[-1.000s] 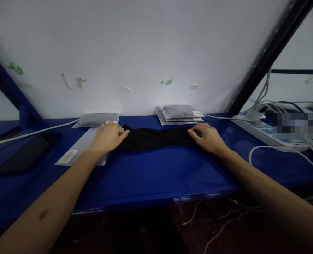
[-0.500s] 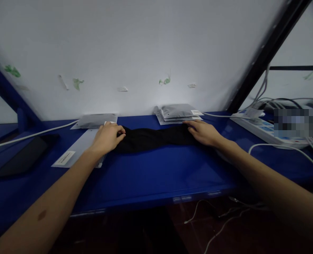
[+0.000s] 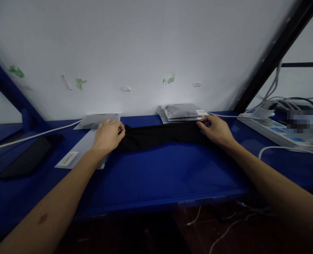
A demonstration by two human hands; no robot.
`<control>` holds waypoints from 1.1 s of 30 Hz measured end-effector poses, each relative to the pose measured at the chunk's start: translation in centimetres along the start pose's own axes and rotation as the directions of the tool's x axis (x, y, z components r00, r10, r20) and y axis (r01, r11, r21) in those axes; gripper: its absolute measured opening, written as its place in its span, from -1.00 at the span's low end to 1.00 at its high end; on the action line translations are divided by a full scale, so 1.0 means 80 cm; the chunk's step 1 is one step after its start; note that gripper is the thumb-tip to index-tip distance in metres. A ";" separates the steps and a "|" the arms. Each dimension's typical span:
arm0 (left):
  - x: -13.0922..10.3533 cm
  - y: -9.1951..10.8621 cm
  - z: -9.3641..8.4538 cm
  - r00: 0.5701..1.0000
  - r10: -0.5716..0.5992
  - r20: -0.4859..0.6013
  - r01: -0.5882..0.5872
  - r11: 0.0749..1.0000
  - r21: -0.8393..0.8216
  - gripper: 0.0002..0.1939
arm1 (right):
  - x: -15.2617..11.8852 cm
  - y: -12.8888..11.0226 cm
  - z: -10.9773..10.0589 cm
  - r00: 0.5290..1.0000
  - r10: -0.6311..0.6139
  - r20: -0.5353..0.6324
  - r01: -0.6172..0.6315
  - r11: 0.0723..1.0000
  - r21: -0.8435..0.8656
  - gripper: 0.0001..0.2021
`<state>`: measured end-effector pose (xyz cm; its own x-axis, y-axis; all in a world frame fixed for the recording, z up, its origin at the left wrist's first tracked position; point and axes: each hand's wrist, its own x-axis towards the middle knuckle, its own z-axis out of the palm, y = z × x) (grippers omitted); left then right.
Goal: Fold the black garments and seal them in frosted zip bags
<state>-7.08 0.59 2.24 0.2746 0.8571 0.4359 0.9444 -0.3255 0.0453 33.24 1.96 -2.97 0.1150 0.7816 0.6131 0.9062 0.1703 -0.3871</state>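
Note:
A long strip of black cloth stretches across the blue table between my hands; its exact kind I cannot make out. At its left end, my left hand pinches the upper edge, fingers closed. My right hand grips the other end between thumb and fingers. Partly under my left hand and wrist lies a flat frosted plastic bag with a white label. Behind that hand is a filled grey bag, and a small stack of bags sits behind the cloth's right half.
A dark flat tablet-like object lies on the blue table at left, near a white cable. To the right stands a white power strip with tangled cords. A white wall rises behind; cables hang below the front edge.
My right hand has closed on the cloth's right end and moved slightly right. The cloth is now straighter and more taut along its upper edge. The view has shifted a little.

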 end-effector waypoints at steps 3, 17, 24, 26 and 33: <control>-0.001 0.000 0.001 1.000 0.009 -0.023 -0.010 0.999 -0.044 -0.87 | -0.001 -0.008 -0.002 1.000 0.011 -0.028 -0.010 0.999 0.052 -0.84; -0.130 0.049 -0.059 0.978 0.177 -0.106 -0.196 0.958 -0.210 -0.91 | -0.113 -0.004 -0.126 0.891 -0.410 0.195 0.382 0.909 0.166 -0.93; -0.175 0.052 -0.060 0.963 0.268 0.035 -0.257 0.947 -0.195 -0.76 | -0.153 -0.018 -0.129 0.910 -0.376 0.174 0.345 0.921 0.182 -0.63; -0.173 0.052 -0.060 0.958 0.284 0.044 -0.271 0.944 -0.191 -0.76 | -0.151 -0.022 -0.122 0.885 -0.410 0.221 0.368 0.906 0.208 -0.67; -0.176 0.051 -0.056 0.953 0.303 -0.017 -0.300 0.934 -0.196 -0.74 | -0.158 -0.015 -0.108 0.909 -0.351 0.224 0.316 0.932 0.178 -0.80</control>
<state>-7.93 -14.58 0.34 0.5443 0.7114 0.4446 0.7640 -0.6393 0.0877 34.18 -13.29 -4.28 -0.3045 0.7853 0.5391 0.8084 0.5123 -0.2898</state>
